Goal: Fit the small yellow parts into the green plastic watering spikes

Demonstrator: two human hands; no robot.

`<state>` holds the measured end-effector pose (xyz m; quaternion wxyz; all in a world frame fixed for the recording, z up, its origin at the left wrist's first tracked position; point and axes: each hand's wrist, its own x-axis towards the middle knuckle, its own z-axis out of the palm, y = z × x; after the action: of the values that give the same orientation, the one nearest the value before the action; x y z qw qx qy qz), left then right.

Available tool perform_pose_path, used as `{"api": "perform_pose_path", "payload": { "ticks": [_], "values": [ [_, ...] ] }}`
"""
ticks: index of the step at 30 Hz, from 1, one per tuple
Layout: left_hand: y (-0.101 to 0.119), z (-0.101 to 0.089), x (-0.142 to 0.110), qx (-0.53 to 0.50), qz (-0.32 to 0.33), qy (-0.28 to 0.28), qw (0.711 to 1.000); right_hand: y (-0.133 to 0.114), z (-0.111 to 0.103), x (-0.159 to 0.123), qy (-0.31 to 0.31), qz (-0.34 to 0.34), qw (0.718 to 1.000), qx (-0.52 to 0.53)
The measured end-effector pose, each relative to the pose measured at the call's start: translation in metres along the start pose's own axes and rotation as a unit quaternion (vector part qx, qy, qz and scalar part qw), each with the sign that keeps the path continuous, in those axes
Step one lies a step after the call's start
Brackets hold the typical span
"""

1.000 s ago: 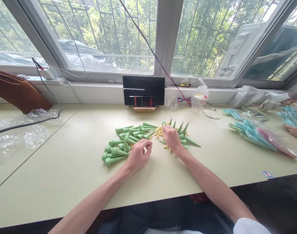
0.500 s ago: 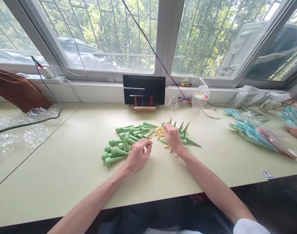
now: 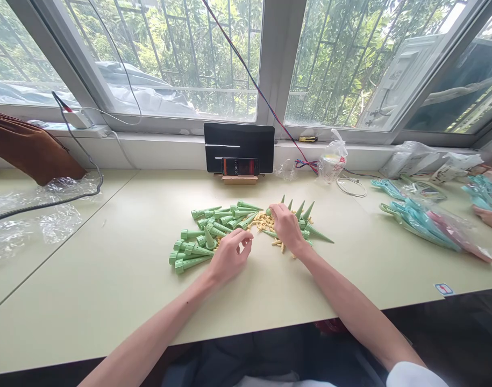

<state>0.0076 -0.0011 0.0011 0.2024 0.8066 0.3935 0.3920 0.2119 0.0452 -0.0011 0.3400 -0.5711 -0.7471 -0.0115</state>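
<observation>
Currently R fingers (image 3: pixel 278 207) hold grn pc (image 3: pixel 268 212), L fingers' (image 3: pixel 238 235) grip unclear, tbl edge (image 3: pixel 270 327) apart.

Green plastic cones (image 3: pixel 199 250), ribbed collars, tapered bodies, heaped on sides left of frame centre, most collars toward left. One upright cone (image 3: pixel 209 240) among them, tip up. Small yellow pegs (image 3: pixel 264 222) scattered loose mid-frame. Right of centre, standing cones (image 3: pixel 309 211), tips up; long cone (image 3: pixel 319 234) lying, tip toward lower right. Green piece (image 3: pixel 269 212) pinched in right grip (image 3: pixel 285 224), mostly hidden.
</observation>
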Motion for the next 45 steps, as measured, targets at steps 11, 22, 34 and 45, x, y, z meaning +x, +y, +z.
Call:
{"api": "perform_pose_path", "payload": {
  "ticks": [11, 22, 34, 45],
  "values": [
    [-0.001, 0.001, -0.001, 0.010, -0.004, -0.012, 1.000, 0.004, -0.002, 0.002, 0.014, -0.002, 1.000, 0.026],
    [-0.001, 0.002, -0.001, 0.007, -0.004, -0.026, 1.000, 0.004, -0.004, 0.005, 0.035, 0.007, 0.997, 0.062],
    [-0.002, 0.002, -0.003, 0.006, -0.015, -0.039, 0.999, 0.004, -0.005, 0.006, 0.037, 0.021, 0.997, 0.066],
    [-0.001, 0.000, -0.001, 0.013, -0.014, -0.036, 0.999, -0.005, -0.012, -0.004, 0.058, 0.004, 0.998, 0.021]
  ]
}}
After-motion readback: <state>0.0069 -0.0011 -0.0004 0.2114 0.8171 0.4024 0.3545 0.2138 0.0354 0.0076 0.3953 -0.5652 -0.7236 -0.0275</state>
